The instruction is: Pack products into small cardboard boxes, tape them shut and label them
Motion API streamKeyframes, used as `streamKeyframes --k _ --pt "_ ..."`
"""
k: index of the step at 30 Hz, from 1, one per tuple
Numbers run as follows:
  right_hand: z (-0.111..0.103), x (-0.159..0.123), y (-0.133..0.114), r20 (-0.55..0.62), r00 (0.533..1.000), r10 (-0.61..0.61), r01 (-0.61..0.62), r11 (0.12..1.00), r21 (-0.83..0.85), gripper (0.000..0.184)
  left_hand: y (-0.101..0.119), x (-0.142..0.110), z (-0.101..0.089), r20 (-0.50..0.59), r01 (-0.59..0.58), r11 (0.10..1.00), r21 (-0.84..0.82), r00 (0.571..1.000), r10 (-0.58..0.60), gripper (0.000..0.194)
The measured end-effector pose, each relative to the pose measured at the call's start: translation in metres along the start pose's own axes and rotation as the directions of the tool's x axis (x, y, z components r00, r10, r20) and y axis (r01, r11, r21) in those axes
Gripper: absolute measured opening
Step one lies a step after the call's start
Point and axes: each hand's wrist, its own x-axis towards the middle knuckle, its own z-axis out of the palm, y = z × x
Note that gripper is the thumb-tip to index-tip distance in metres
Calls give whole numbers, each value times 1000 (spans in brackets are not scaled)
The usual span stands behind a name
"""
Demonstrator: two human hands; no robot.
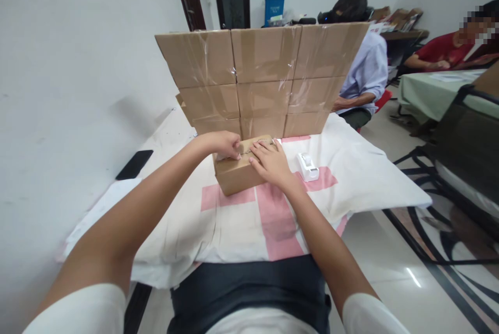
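Observation:
A small brown cardboard box lies on the white and pink cloth in front of me. My left hand rests on its top left edge with the fingers curled and pinched against the lid. Over the top of the box my right hand lies flat, fingers stretched along the lid seam. A white tape dispenser sits on the cloth just right of my right hand.
A wall of taped cardboard boxes is stacked behind the small box. A black phone lies at the table's left edge near the wall. Two people sit at tables to the back right. A dark chair frame stands on the right.

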Motion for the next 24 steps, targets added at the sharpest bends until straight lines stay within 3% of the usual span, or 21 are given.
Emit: streamKeyframes --k 6,12,16,19,22,24 --pt "3 -1 0 -22 1000 -6 7 999 32 45 -15 14 7 -1 10 1000 -24 1000 -10 49" --pt "4 -2 1 -23 1000 -16 17 999 43 45 -33 21 14 -23 -90 987 -131 996 88 33" --pt "5 -3 1 -17 1000 1 0 999 53 45 -32 17 17 -61 -104 981 -165 994 95 30" --pt "3 -3 -4 -27 999 23 -21 998 67 44 -27 6 20 -93 -65 984 -166 994 50 41" --pt "3 -8 -6 -93 989 112 -104 991 87 46 -25 -7 28 -176 -18 995 -96 984 1 53" --pt "9 -14 0 -189 957 220 -191 968 160 63 -26 -14 37 -304 -38 996 -81 953 12 53"
